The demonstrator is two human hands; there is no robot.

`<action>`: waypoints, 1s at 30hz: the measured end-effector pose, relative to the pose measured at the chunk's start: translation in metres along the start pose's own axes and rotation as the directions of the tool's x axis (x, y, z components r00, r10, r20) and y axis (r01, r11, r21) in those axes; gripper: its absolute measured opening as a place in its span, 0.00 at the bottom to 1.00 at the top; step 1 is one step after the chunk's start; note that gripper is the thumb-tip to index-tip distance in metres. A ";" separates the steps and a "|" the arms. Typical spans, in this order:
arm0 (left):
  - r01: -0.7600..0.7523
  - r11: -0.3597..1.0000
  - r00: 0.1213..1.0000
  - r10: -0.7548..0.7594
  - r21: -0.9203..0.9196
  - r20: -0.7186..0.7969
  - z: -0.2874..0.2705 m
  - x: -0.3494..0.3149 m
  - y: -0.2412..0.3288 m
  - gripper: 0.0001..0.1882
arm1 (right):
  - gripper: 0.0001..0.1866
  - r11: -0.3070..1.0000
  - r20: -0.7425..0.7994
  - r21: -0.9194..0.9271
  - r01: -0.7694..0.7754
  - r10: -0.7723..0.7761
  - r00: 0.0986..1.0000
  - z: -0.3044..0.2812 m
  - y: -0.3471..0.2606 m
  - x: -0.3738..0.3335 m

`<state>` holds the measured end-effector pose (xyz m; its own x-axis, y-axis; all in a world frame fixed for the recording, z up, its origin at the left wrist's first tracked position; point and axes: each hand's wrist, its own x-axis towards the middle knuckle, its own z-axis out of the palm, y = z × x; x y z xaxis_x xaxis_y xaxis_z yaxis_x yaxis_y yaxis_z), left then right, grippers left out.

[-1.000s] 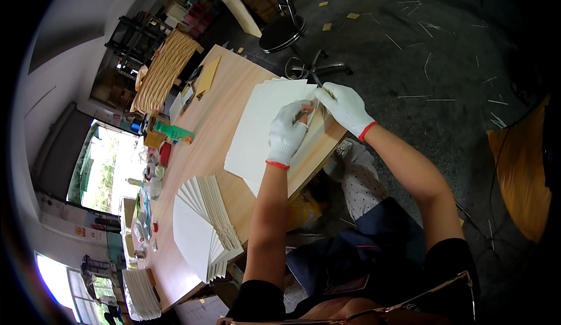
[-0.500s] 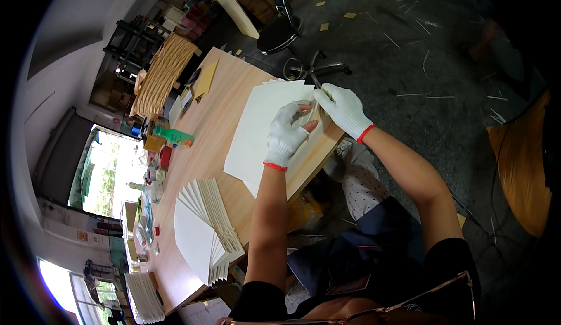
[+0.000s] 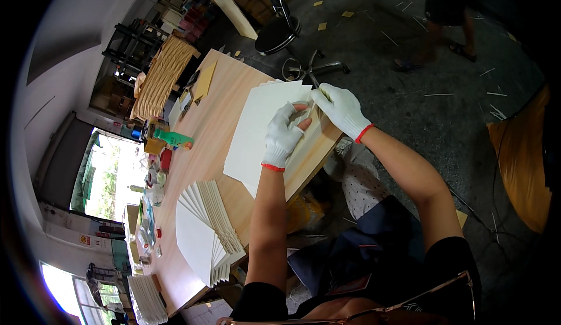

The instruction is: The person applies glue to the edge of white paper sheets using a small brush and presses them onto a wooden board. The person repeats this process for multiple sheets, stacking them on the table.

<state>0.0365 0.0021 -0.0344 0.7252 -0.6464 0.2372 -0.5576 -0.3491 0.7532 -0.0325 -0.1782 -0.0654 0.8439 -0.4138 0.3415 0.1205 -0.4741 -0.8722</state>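
A stack of white sheets (image 3: 251, 132) lies slightly spread on the wooden table. My left hand (image 3: 283, 135), in a white knitted glove with a red cuff, rests on the stack near its right edge. Its thumb and a forefinger tip are bare and held apart. At the far right corner of the sheets, my right hand (image 3: 343, 113), gloved alike, has its fingers closed at the edge; the fingertips are partly hidden. Nearer on the left, a fanned pile of white sheets (image 3: 198, 225) sits on the table.
On the table (image 3: 204, 132) stand a green bottle (image 3: 173, 138) and assorted small items along the left edge. A yellow board (image 3: 205, 80) lies at the far end. Beyond are a black swivel chair (image 3: 279, 34) and scraps on the floor. A person's legs (image 3: 453, 27) show at upper right.
A person's legs have come into clearer view at upper right. My left hand has shifted very slightly left; the right hand stays at the sheets' corner.
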 end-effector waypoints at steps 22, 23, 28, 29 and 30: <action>0.021 0.984 0.999 -0.015 0.177 -0.036 0.003 -0.004 0.014 0.18 | 0.22 1.000 -0.006 0.000 -0.023 0.023 1.000 -0.002 -0.003 0.000; 0.013 0.983 0.999 -0.006 0.183 -0.040 0.003 -0.005 0.012 0.18 | 0.22 1.000 -0.003 0.005 -0.022 0.022 1.000 -0.002 -0.003 0.000; 0.068 0.938 0.998 -0.065 0.341 -0.021 0.004 -0.008 0.034 0.16 | 0.21 0.995 -0.091 0.087 0.046 -0.038 0.995 -0.009 -0.004 -0.003; 0.047 0.964 0.996 -0.027 0.261 -0.080 0.007 -0.008 0.034 0.15 | 0.21 0.998 -0.085 -0.025 -0.063 0.060 0.995 -0.020 -0.005 -0.002; 0.022 0.982 0.989 0.006 0.187 -0.149 0.009 -0.010 0.034 0.15 | 0.22 0.999 -0.166 0.003 -0.033 0.033 0.986 -0.027 -0.013 -0.002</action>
<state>0.0068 -0.0096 -0.0163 0.7740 -0.5401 0.3304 -0.6068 -0.4839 0.6306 -0.0504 -0.1922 -0.0449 0.7487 -0.5525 0.3663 0.0943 -0.4581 -0.8839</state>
